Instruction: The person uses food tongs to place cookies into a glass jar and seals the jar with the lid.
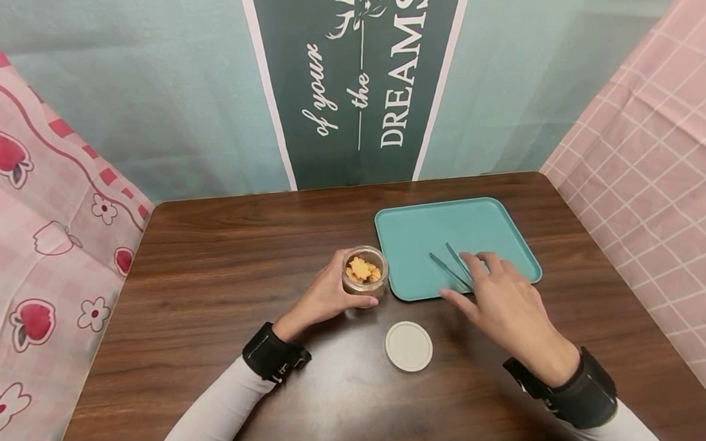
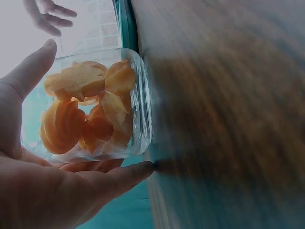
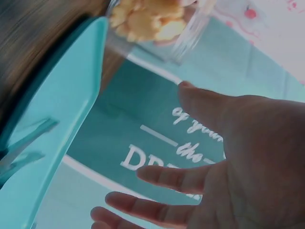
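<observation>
Left hand [image 1: 325,295] grips jar [image 1: 365,272]; right hand [image 1: 504,302] spread over tweezers [image 1: 451,264].

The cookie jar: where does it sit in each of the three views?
Head: jar centre, gripped by the left hand.
Left wrist: jar fills centre-left.
Right wrist: jar along the top edge.
Shared landmark: teal tray, beside the jar.

My left hand [image 1: 325,299] steadies a clear jar [image 1: 365,272] of orange cookies [image 1: 362,269]. Right of it lies a teal tray [image 1: 430,228]; near me, a white lid [image 1: 409,345] on dark brown wood [image 1: 219,267].
</observation>
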`<state>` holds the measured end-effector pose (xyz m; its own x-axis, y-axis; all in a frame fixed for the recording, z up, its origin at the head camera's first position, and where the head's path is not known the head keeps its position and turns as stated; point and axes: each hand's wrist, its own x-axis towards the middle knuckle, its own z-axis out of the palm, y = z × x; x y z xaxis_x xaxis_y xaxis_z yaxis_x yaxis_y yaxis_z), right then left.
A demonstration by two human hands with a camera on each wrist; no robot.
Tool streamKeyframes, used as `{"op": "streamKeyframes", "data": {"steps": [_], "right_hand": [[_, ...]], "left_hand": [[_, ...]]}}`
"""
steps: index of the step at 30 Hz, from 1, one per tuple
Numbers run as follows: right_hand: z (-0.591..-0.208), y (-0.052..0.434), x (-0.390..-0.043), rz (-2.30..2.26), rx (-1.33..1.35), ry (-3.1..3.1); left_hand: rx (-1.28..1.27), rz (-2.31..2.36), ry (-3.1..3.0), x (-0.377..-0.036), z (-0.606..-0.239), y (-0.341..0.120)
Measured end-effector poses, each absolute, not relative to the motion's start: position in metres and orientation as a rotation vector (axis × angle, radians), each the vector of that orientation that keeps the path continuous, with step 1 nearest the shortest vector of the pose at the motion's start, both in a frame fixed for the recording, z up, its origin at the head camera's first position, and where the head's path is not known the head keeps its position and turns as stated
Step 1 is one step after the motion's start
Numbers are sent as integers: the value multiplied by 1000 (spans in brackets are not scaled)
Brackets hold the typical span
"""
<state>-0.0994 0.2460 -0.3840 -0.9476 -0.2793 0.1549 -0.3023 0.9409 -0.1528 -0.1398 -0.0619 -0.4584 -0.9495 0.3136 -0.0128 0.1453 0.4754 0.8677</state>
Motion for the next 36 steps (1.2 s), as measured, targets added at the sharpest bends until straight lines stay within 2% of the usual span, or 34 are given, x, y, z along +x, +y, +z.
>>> {"op": "streamKeyframes", "data": {"steps": [13, 24, 36], "right_hand": [[-386, 212, -85, 201, 1041, -2784], [-401, 202, -77, 134, 1529, -2845], [-413, 199, -78, -20, 1720, -2811]], "left_hand": [[422, 1474, 2551, -140, -459, -63], [430, 1455, 2558, -139, -460, -63], [408, 1457, 2534, -140, -459, -64]]}}
